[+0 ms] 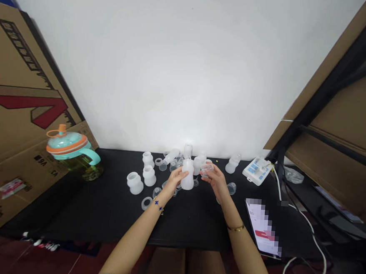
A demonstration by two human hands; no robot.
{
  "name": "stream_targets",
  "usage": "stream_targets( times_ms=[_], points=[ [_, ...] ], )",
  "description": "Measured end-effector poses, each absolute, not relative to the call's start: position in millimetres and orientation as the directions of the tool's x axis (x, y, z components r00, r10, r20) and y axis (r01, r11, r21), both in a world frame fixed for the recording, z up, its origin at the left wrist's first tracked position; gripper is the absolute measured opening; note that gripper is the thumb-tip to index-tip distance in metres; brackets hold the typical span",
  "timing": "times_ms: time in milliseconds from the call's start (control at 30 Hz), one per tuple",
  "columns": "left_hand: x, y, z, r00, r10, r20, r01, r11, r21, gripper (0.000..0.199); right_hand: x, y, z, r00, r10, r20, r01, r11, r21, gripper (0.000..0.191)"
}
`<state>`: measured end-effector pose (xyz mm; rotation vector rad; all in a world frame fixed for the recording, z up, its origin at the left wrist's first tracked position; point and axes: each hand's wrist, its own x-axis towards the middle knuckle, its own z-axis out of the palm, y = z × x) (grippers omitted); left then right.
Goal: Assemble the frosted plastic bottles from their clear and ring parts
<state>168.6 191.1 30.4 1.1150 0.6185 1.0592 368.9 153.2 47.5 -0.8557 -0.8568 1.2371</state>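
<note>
My left hand (174, 181) is closed around a white, waisted plastic bottle (187, 177), held upright over the black table. Just right of it, my right hand (216, 181) grips a clear plastic cap (207, 169) between thumb and fingers. Bottle and cap are apart. Behind and beneath the hands lie several clear caps and rings, partly hidden by them. Three open white bottles (135, 183) stand to the left, with a translucent ring (147, 203) in front of them. A capped bottle (232, 164) stands off to the right, and a clear cap (231, 188) lies near my right wrist.
A large teal and orange water jug (75, 152) stands at the left beside a cardboard box (18, 113). On the right are a white power strip (257, 170), its cable (312, 233) and a phone or tablet (262, 228). A white wall (187, 70) rises behind the table.
</note>
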Motion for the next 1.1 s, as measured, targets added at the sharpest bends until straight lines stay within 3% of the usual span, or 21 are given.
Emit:
stream_targets(
  times_ms=[267,433,1100],
  points=[
    [169,191,30,0.405,0.91,0.087,-0.357,0.07,0.932,0.054,376,161,39,0.121,0.99,-0.068,-0.582,0.015,-0.813,0.026],
    [169,187,36,0.399,0.914,0.077,-0.355,0.076,0.932,0.051,380,163,39,0.083,0.983,-0.166,-0.648,-0.074,-0.758,0.03],
    [168,185,40,0.406,0.908,0.102,-0.352,0.052,0.935,0.052,382,164,39,0.048,0.988,-0.15,-0.623,-0.088,-0.777,0.033]
  ],
)
